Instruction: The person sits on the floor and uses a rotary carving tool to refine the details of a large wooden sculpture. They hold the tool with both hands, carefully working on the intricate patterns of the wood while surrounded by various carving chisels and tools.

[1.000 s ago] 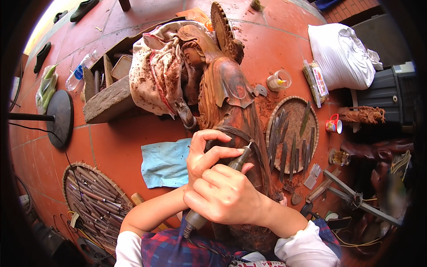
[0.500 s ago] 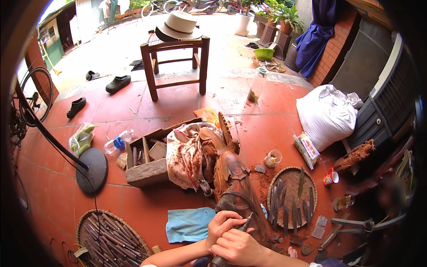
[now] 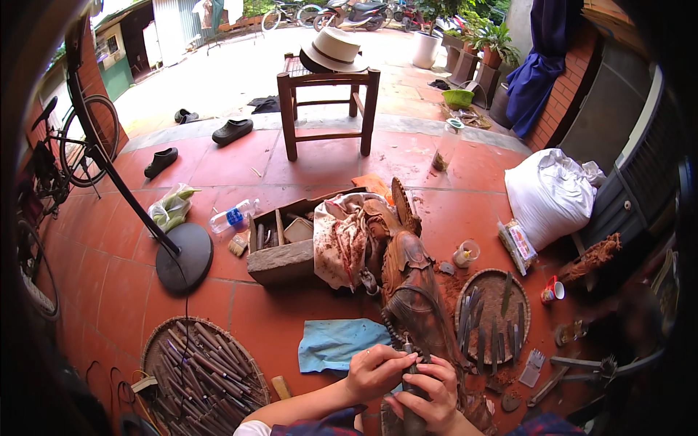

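Note:
A dark, thick-bodied rotary tool (image 3: pixel 414 420) with a slim metal nose points away from me, just above the lower part of a carved wooden statue. My left hand (image 3: pixel 379 372) has its thumb and fingers pinched at the tool's nose end. Around the tool's body wraps my right hand (image 3: pixel 436 389), fingertips close to the left ones. The brown statue (image 3: pixel 414 291), a robed figure, leans back with its head end on a stained cloth (image 3: pixel 338 243) over a wooden box (image 3: pixel 283 261). Whether the tool touches the statue I cannot tell.
A woven tray of handled tools (image 3: pixel 207 370) lies at the left by a light-blue cloth (image 3: pixel 338 344). Flat files rest on a round tray (image 3: pixel 502 283) at the right. A lamp base (image 3: pixel 185 258), a stool (image 3: pixel 327 102) and a white sack (image 3: pixel 549 189) stand around.
The whole view has shifted, so things sit farther right. The tool now points more straight ahead. My right hand has turned from lying over the tool to wrapping its side; the left stays near the nose.

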A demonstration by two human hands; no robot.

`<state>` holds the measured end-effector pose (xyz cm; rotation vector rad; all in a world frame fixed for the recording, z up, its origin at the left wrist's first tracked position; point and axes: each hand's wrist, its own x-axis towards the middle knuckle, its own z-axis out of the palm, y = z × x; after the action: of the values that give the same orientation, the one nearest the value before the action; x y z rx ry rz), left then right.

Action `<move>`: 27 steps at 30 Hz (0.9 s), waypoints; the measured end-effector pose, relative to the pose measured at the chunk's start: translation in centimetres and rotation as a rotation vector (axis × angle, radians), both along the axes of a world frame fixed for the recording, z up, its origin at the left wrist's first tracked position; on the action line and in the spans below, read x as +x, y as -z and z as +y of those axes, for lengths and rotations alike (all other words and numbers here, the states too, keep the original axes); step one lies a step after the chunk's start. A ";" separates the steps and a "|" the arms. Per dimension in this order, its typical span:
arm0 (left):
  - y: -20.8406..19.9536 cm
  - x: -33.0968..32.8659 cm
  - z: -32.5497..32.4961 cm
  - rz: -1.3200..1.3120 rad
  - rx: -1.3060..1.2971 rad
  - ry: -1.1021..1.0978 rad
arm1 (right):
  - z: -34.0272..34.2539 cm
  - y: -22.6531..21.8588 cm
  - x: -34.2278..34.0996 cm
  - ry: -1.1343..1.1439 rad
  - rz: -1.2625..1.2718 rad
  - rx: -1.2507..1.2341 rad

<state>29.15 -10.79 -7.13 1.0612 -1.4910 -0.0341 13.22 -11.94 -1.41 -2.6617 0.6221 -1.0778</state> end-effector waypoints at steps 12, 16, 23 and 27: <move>-2.4 -0.1 1.3 -0.178 -0.013 0.073 | 0.0 2.0 -1.3 0.054 -0.222 0.121; -2.4 -0.5 0.9 -0.174 -0.002 0.091 | -0.7 2.1 -1.6 0.049 -0.234 0.116; -0.7 -0.5 0.2 -0.020 -0.085 0.019 | -0.3 0.5 0.4 0.103 -0.300 0.135; -0.4 -1.1 -0.4 0.359 0.309 0.147 | -1.0 0.6 0.0 0.141 -0.206 0.139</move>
<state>28.07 -11.15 -6.77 1.1181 -1.2551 -0.5470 13.22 -12.95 -2.05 -2.3813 0.8196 -1.2757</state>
